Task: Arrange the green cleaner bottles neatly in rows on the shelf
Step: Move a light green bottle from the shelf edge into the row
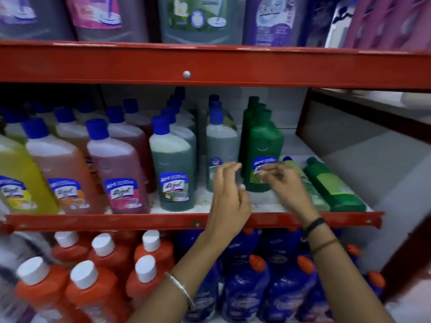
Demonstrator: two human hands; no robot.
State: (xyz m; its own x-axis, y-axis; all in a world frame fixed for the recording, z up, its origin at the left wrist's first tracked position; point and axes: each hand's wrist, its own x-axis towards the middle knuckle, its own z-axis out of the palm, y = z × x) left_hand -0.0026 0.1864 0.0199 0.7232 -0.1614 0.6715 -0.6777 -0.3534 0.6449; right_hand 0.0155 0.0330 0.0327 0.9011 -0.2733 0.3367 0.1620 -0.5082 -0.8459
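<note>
On the middle shelf (186,221) stands a row of solid green bottles (262,145), one behind another. Two rows of clear bottles with green liquid and blue caps (172,164) (220,145) stand to its left. Two green bottles lie on their sides at the right: a pale one (307,183) and a dark one (333,185). My left hand (229,197) hovers in front of the blue-capped row, fingers apart, holding nothing. My right hand (282,183) is just in front of the front green bottle's label, fingers loosely curled, empty.
Yellow, orange and pink cleaner bottles (116,169) fill the left of the shelf. Orange bottles with white caps (100,276) and blue bottles (256,276) stand below. Large jugs sit on the top shelf (186,64). A red upright (305,113) bounds the right side.
</note>
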